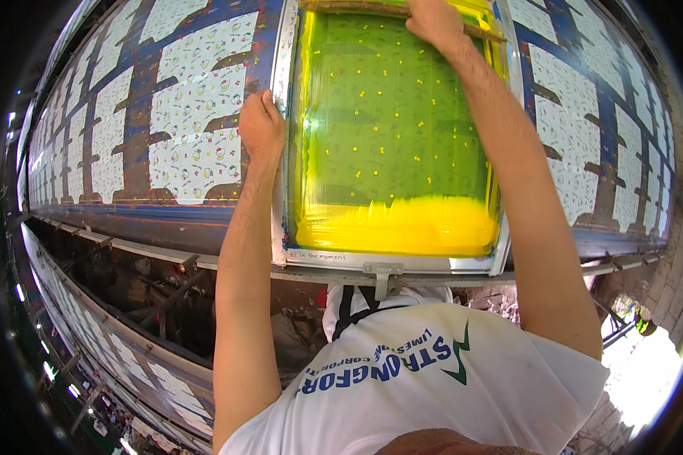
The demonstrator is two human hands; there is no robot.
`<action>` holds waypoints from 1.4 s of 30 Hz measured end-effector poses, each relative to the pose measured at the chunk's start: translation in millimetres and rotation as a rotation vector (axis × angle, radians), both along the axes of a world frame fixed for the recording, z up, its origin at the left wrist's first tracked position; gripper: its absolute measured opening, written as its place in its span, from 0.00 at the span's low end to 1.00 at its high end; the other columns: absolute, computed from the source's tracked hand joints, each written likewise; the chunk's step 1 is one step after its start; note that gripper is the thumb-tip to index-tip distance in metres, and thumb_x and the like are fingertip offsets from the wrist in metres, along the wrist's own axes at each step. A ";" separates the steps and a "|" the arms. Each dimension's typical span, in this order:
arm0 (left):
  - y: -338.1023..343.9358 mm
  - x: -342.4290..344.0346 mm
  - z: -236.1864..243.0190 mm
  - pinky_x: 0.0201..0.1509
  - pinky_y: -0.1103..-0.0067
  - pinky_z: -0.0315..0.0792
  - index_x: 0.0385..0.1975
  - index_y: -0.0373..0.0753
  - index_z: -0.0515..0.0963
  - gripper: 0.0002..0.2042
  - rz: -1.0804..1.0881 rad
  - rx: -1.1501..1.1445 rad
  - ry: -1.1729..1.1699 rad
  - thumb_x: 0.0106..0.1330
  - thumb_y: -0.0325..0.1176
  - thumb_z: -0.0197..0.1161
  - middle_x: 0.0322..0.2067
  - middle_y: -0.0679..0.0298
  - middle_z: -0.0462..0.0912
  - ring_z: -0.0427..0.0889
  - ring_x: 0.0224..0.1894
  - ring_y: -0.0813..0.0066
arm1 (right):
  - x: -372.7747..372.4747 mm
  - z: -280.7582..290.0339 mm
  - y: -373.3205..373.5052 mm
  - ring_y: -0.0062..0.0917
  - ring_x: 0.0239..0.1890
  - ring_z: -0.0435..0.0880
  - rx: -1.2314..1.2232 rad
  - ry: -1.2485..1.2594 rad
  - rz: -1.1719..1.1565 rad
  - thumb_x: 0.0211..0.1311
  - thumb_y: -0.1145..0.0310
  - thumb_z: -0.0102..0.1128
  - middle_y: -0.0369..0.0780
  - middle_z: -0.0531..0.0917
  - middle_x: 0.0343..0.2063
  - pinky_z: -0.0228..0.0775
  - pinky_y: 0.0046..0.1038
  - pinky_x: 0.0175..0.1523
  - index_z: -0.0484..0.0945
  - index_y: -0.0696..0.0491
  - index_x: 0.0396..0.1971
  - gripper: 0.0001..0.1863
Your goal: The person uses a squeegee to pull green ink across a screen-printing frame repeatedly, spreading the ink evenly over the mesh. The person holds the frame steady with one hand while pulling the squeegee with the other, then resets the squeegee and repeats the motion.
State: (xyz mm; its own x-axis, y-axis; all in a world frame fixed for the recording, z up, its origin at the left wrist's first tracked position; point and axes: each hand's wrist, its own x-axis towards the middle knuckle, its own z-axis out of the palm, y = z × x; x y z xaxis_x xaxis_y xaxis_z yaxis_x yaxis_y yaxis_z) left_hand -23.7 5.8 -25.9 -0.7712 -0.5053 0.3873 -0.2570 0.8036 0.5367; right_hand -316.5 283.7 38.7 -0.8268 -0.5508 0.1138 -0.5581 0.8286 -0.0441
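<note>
A printing screen (391,121) in a pale metal frame (281,227) lies on the long table, its mesh green with small yellow spots. A thick band of yellow ink (402,227) spreads across its near end. My right hand (436,23) is closed on a wooden squeegee (341,7) at the far end of the screen. My left hand (259,121) is closed round the frame's left edge, its fingertips partly hidden. A metal bracket (383,269) sits at the middle of the frame's near side.
Printed white cut fabric pieces (196,114) lie in rows on the table (133,220) left and right of the screen. A metal rail (121,244) runs along its near edge. Another table (152,356) with similar pieces is at lower left. A paved floor (668,296) shows at right.
</note>
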 end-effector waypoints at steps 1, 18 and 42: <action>2.1 1.2 1.3 0.44 0.57 0.76 0.43 0.34 0.80 0.13 0.019 0.044 0.033 0.84 0.39 0.56 0.36 0.47 0.86 0.84 0.39 0.43 | -21.3 0.0 -1.1 0.53 0.42 0.91 -0.040 0.022 0.017 0.53 0.65 0.65 0.55 0.90 0.37 0.84 0.50 0.47 0.90 0.56 0.38 0.15; 4.2 -1.2 4.3 0.44 0.59 0.79 0.46 0.37 0.83 0.09 -0.070 -0.119 0.028 0.78 0.36 0.63 0.37 0.52 0.88 0.86 0.40 0.47 | -87.5 0.2 2.6 0.55 0.39 0.90 0.047 -0.113 0.303 0.51 0.66 0.64 0.58 0.89 0.34 0.83 0.51 0.45 0.90 0.60 0.34 0.15; -14.5 -6.6 -9.6 0.58 0.58 0.80 0.54 0.39 0.87 0.26 -0.139 -0.275 -0.047 0.65 0.52 0.71 0.50 0.52 0.90 0.85 0.54 0.48 | 399.1 40.4 85.1 0.41 0.44 0.90 -0.078 -0.222 0.101 0.54 0.72 0.70 0.42 0.88 0.35 0.84 0.46 0.48 0.88 0.50 0.39 0.11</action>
State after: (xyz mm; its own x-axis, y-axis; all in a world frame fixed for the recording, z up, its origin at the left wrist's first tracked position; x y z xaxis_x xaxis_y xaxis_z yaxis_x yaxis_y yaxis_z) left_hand -30.3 -8.7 -35.4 -0.8459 -0.2749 0.4571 -0.1541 0.9464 0.2839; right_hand 82.6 368.9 79.1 -0.7773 -0.6289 -0.0190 -0.6077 0.7582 -0.2363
